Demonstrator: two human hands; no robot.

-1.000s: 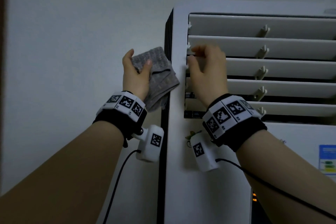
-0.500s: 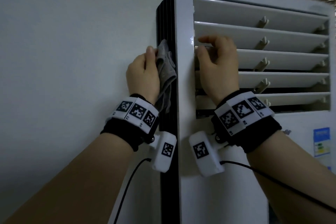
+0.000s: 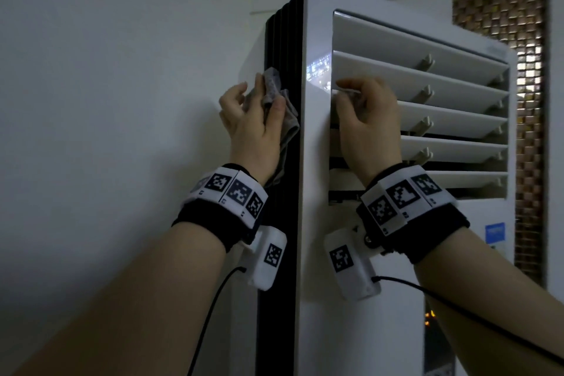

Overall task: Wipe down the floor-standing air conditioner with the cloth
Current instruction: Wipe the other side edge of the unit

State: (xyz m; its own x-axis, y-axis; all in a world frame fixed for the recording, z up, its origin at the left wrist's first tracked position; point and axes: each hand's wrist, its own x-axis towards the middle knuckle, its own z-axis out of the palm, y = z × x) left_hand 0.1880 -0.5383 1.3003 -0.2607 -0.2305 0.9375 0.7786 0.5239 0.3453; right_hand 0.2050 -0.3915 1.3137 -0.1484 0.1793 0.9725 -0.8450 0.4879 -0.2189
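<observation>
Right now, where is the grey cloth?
Head view, left of centre: the left hand grips the grey cloth against the dark side grille of the air conditioner.

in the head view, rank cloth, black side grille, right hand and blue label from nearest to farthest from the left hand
1. cloth, held in the left hand.
2. black side grille, just right of it, under the cloth.
3. right hand, gripping a louver slat at the front.
4. blue label, far right, lower.

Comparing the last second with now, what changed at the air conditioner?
The left hand carried the cloth rightward from open air onto the dark side grille and presses it there. The right hand still holds a louvre at its left end.
</observation>
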